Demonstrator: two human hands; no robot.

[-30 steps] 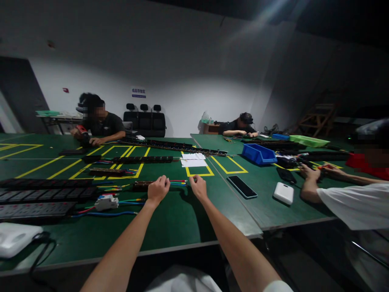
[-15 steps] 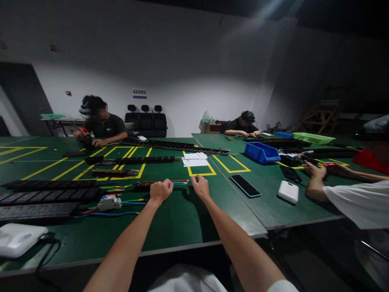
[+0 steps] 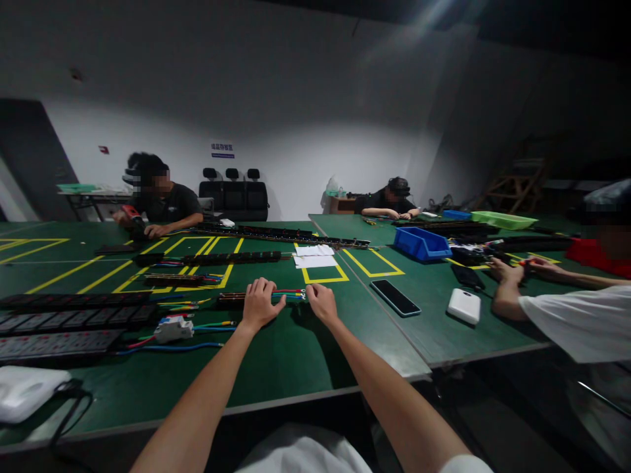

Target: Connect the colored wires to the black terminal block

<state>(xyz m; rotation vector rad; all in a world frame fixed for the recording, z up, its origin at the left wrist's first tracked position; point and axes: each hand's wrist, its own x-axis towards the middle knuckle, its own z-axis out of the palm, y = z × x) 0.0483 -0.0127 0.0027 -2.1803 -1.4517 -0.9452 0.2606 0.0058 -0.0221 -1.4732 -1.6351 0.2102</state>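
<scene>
My left hand reaches out over the green table, fingers curled down onto a short dark strip with red, blue and green wires coming out of its right end. My right hand rests just right of it at the wire ends, fingers bent down on them. What the fingertips pinch is hidden behind the knuckles.
Long black power strips and a white breaker with coloured leads lie at left. A phone, a white box and a blue bin sit to the right. A person in white works at right; two others sit at the far side.
My left hand has gone from a raised fist to fingers laid down on the strip and wires. My right hand stays by the wire ends. The view shifted slightly.
</scene>
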